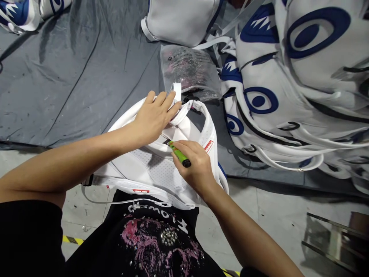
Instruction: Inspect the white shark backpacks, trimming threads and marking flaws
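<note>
Your right hand [198,163] grips the green tool [179,154], its long axis aimed near eleven o'clock, over the white bag [170,175] (beneath both hands); your left hand [152,117] lies open on it, toward ten-thirty from your right.

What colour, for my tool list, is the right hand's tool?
The tool is mostly green with a black end, per the head view.

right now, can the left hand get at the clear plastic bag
Probably yes: the clear plastic bag lies just beyond the left hand, with only a white strap loop partly between, though the hand would have to come off the backpack.
</note>
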